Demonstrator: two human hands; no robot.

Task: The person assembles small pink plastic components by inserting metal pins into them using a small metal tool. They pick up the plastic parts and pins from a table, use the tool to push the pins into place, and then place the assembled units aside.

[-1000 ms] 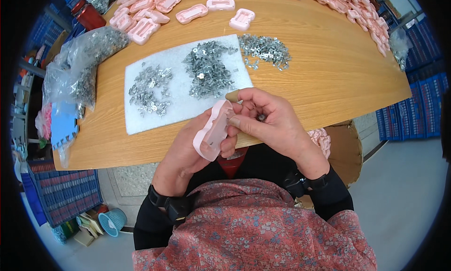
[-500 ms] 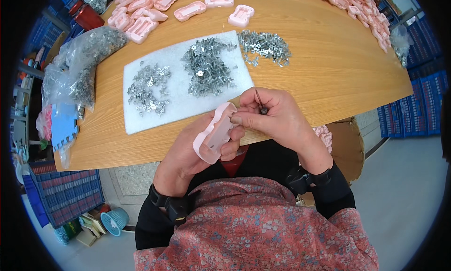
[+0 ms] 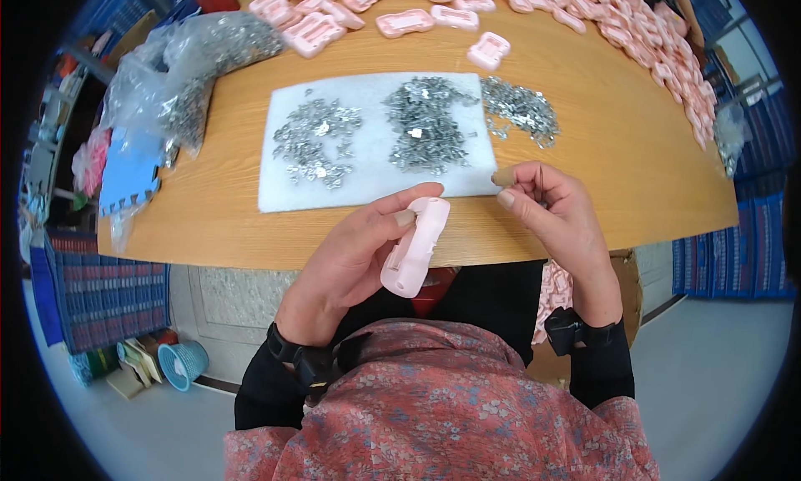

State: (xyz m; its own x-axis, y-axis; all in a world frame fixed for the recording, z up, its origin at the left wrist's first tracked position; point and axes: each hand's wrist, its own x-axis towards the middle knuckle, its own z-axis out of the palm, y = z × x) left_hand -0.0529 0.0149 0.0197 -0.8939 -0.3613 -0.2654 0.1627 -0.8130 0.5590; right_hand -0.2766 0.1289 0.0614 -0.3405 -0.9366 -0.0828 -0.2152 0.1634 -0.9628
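My left hand (image 3: pixel 346 251) is closed around a pale pink plastic shell (image 3: pixel 419 251), held tilted on its side above the near table edge. Thumb and fingers grip its upper part. My right hand (image 3: pixel 561 218) is apart from the shell, by the near right corner of a white foam pad (image 3: pixel 375 176). Its thumb and forefinger tips are close together and the other fingers are curled. A dark bit shows in its palm, too hidden to name. Small metal clips lie on the pad in a left pile (image 3: pixel 317 143) and a right pile (image 3: pixel 427 126).
More metal clips (image 3: pixel 521 110) lie on the wooden table (image 3: pixel 601 122) right of the pad. Pink shells (image 3: pixel 313 35) spread along the far side and down the right edge (image 3: pixel 667 64). Clear bags of metal parts (image 3: pixel 188 105) and a blue foam mat (image 3: pixel 129 172) sit at left.
My right hand has left the shell and moved right; the thin dark tool it held no longer shows clearly. My left hand has turned the shell. The view has shifted.
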